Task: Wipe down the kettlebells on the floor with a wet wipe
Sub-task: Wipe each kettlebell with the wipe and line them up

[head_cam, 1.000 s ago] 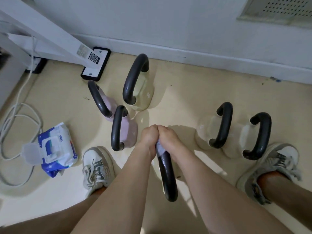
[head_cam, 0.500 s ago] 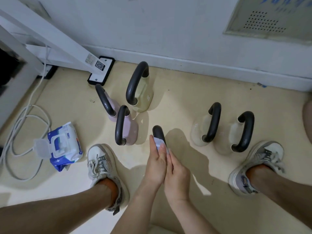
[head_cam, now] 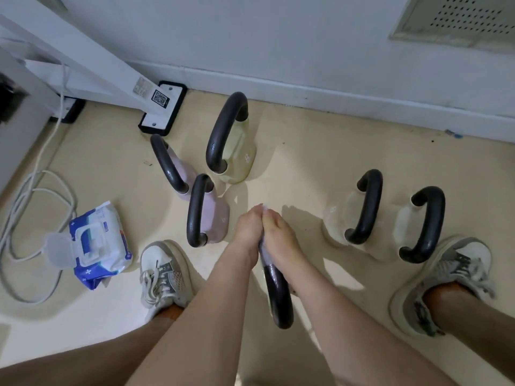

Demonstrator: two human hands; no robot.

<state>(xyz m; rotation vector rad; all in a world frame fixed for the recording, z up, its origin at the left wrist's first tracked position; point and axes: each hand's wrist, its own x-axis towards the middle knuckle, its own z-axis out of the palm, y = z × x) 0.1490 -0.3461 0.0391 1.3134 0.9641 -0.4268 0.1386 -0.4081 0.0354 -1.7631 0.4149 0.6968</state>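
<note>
Left hand and right hand press together, each grip clenched on the wet wipe around the kettlebell handle; its body is hidden; wipes pack lies on the floor, lid open, contents unclear.

beige floor: two pink kettlebells, olive kettlebell near wall, two cream kettlebells right; open wipes pack, cable coil left
</note>
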